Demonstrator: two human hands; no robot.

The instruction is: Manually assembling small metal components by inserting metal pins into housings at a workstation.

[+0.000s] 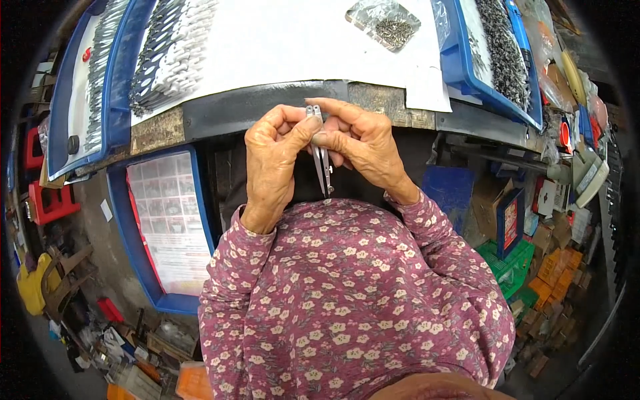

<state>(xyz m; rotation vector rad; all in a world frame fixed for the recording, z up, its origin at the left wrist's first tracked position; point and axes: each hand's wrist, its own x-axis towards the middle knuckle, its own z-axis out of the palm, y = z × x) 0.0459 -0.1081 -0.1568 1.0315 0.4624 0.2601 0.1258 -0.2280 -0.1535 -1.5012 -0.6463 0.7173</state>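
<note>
- We observe a cluttered workshop, with a workbench [227, 110] running across the upper view, its dark front edge worn down to bare wood in places.
- We note white paper [280, 47] covering the bench top; on it lies a clear plastic bag [363, 18] with small metal fasteners [393, 32].
- We record a row of grey metal parts [160, 50] on the paper's left, beside a blue tray [120, 100] of similar parts; a second blue tray [490, 95], holding dark small pieces, stands at the right.
- We find a slim two-legged metal tool [323, 170] in front of the bench edge, close to the person's floral shirt [333, 287], its rounded end up and its narrow legs pointing down.
- We see the left hand [275, 150] pinching the tool's upper end between thumb and fingers.
- We see the right hand [367, 143] gripping it narrowly just beside, thumb laid across it.
- We note a green crate [517, 267] on the floor at right.
</note>
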